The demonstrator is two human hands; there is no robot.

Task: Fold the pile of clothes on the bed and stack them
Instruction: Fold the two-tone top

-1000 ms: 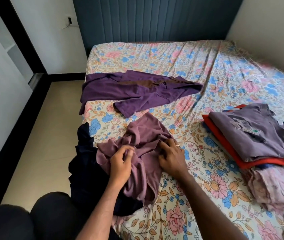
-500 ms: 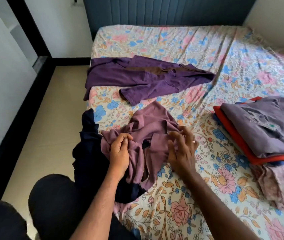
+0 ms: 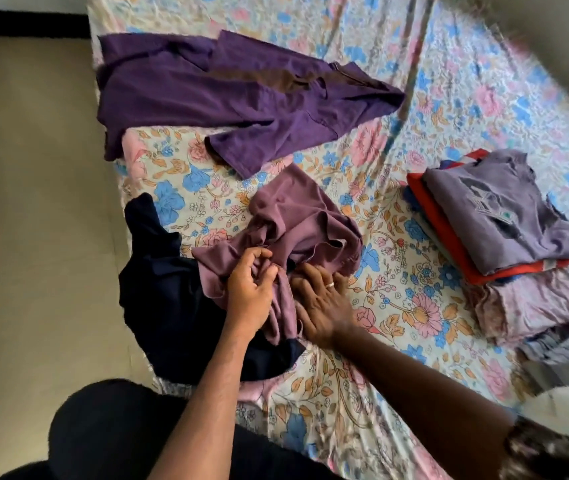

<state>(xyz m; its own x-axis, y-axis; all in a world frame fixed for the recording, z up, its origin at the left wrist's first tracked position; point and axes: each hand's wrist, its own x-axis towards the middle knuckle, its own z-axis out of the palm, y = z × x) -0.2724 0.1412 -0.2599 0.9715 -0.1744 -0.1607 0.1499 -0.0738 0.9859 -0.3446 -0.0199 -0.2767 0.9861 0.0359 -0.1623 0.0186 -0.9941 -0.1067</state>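
Floral sheets cover the bed, where I see my left hand with fingers curled, pinching a fold of the crumpled mauve garment near the bed's left edge. My right hand lies on the same cloth, fingers spread and pressing down, a ring on one. Under the mauve piece lies a dark navy garment. Farther up, a purple shirt lies unfolded. Well apart to the right sits the folded stack.
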